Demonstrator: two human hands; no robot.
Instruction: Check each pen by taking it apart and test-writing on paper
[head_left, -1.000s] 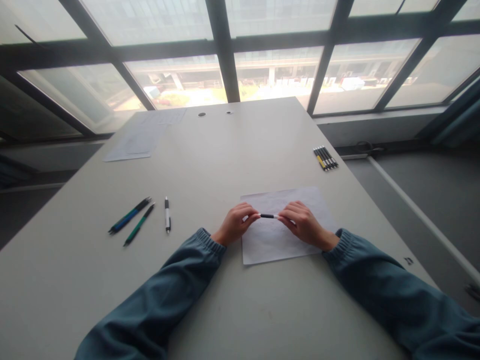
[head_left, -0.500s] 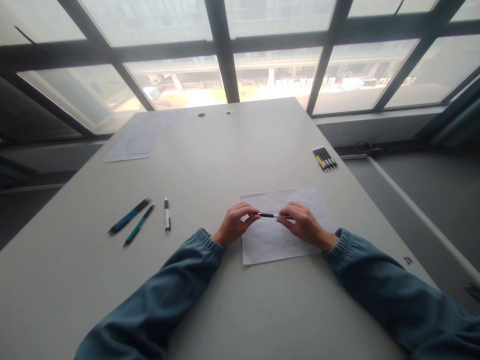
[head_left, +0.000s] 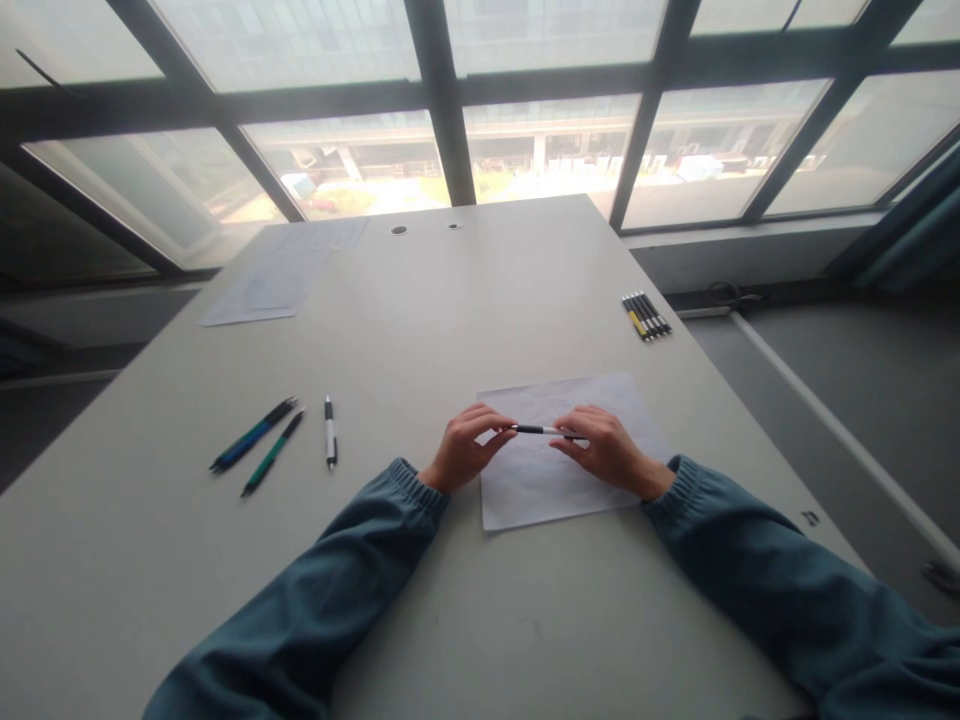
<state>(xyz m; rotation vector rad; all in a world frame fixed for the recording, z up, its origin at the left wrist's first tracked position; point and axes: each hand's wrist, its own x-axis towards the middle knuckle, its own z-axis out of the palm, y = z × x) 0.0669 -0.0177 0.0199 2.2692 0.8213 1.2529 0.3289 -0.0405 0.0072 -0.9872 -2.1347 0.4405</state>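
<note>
Both of my hands pinch one black and white pen [head_left: 538, 430] held level just above a white sheet of paper [head_left: 600, 400] on the grey table [head_left: 465, 320]. My left hand [head_left: 463, 446] grips the pen's left end with closed fingers. My right hand [head_left: 606, 447] grips its right end, fingers curled round it. The pen's middle shows between the two hands.
Three pens lie to the left: a blue one [head_left: 251, 435], a green one [head_left: 271, 452] and a black and white one [head_left: 329, 432]. A row of several pens [head_left: 646, 315] lies near the right edge. Papers [head_left: 281, 275] lie at the far left, below the windows.
The gap between my hands has widened a little, so more of the pen shows. The camera shifted slightly; nothing else on the table moved.
</note>
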